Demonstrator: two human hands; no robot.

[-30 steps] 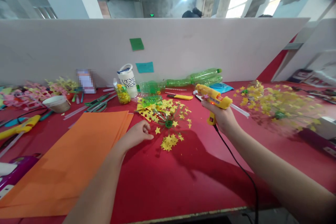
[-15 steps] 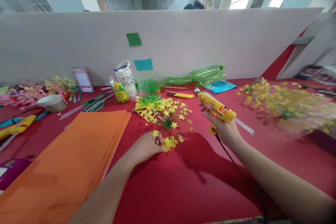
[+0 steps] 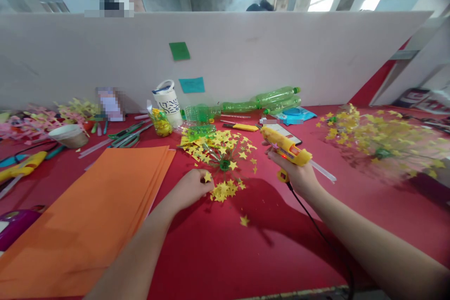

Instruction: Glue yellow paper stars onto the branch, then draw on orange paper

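Note:
My right hand [image 3: 293,168] grips a yellow hot glue gun [image 3: 286,145], its small red light lit and a clear glue stick [image 3: 323,170] poking out of the back. At the left edge of a pile of yellow paper stars [image 3: 225,191], my left hand [image 3: 193,187] has its fingers curled together; what is between them, if anything, is hidden. One star [image 3: 207,176] overlaps those fingers in view. Just beyond lies a cut green bottle piece [image 3: 224,164] with thin strips splayed out, yellow stars at many tips. A lone star [image 3: 244,220] rests on the red table nearer me.
Orange paper sheets [image 3: 94,206] lie left, with scissors [image 3: 128,137] behind. Green bottles [image 3: 277,98], a yellow utility knife [image 3: 245,127], a phone [image 3: 283,132] and a white cup [image 3: 168,105] stand or lie toward the partition. Another star-tipped piece [image 3: 383,150] spreads at right. The gun's cord [image 3: 316,225] trails forward.
My left hand has drawn slightly left and away from the star pile. A single star now lies apart, nearer me. The glue gun has shifted slightly left and stays in my right hand.

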